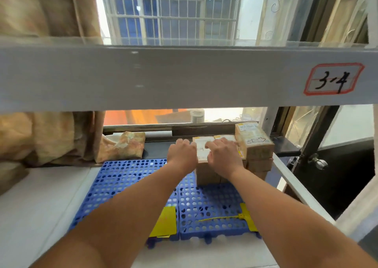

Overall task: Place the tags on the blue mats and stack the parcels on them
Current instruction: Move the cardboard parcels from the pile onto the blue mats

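Two blue perforated mats lie side by side on the white shelf, the left mat (122,177) and the right mat (212,208). A yellow tag (164,222) rests at the left mat's front edge, and another yellow tag (246,216) with a thin strap lies on the right mat. A stack of brown parcels (206,174) stands at the back of the right mat. My left hand (182,152) and my right hand (223,155) both press on the top parcel (201,145), which carries a white label. A taller stack of parcels (255,145) stands to its right.
A white shelf beam (184,77) with a red-framed label reading 3-4 (333,79) crosses overhead. A patterned curtain (120,147) bunches at the back left. A window with bars (169,12) is behind, and a dark frame with a latch (317,161) on the right.
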Demonstrator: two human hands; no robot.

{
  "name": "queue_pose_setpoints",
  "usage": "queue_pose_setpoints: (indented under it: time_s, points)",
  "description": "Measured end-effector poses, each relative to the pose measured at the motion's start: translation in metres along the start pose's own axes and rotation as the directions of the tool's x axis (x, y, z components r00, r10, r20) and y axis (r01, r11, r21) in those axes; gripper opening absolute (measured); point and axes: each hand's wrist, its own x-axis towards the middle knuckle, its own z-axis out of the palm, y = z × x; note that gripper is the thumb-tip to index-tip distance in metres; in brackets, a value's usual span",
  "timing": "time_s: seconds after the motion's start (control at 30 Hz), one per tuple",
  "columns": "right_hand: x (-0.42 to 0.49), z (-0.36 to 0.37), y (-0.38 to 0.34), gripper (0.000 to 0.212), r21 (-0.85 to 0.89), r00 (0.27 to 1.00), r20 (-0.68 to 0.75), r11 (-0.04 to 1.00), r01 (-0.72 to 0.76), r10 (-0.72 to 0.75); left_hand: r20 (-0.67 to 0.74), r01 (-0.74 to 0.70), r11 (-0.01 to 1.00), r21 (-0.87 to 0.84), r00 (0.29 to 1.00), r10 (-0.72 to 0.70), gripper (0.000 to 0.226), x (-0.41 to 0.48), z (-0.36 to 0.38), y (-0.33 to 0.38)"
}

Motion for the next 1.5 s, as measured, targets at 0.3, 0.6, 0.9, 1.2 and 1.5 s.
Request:
queue_pose_setpoints:
  time_s: [0.3,0.6,0.9,1.2,1.5]
  points:
    - [0.056,0.033,-0.134,0.037,0.159,0.982,0.133,0.981,0.11,-0.132,0.039,0.3,0.954,-0.011,0.953,-0.3,0.036,-0.055,-0.006,-0.147]
    - [0.093,0.087,-0.338,0.051,0.18,0.886,0.451,0.983,0.03,-0.109,0.073,0.335,0.937,-0.095,0.941,-0.329,0.04,-0.129,0.002,-0.335]
    - [0.107,0.121,-0.54,0.052,0.202,0.761,0.633,0.979,0.018,-0.144,0.172,0.443,0.89,-0.107,0.89,-0.422,0.034,-0.207,0.012,-0.524]
    - [0.117,0.125,-0.641,0.055,0.335,0.732,0.673,0.925,-0.179,-0.102,0.371,0.647,0.608,-0.461,0.762,-0.53,0.06,-0.247,0.033,-0.609]
    - [0.118,0.142,-0.672,0.052,0.48,0.739,0.673,0.774,-0.413,-0.023,0.394,0.628,0.443,-0.639,0.763,-0.513,0.065,-0.253,0.04,-0.613]
